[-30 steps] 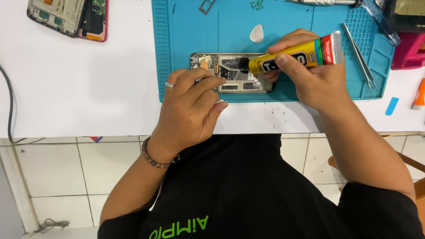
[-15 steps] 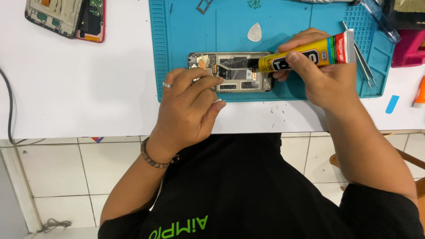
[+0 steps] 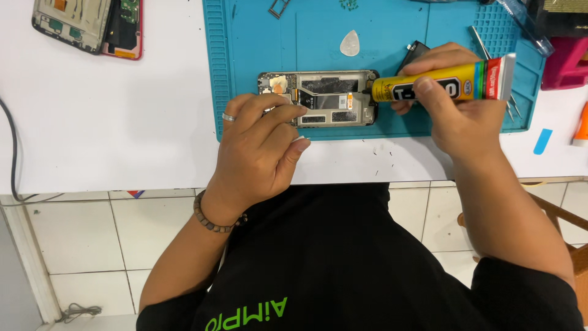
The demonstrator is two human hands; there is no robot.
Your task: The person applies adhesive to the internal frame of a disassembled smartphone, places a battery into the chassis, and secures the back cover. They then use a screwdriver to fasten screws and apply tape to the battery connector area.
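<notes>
My left hand pressed the open phone flat on the blue mat. My right hand squeezed the soft yellow glue tube around its middle. The phone looked thin and easy to break.

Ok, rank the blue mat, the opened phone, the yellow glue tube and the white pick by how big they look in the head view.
Largest to smallest:
1. blue mat, partly cut off at the top edge
2. opened phone
3. yellow glue tube, partly covered by the right hand, so close to the phone
4. white pick
</notes>
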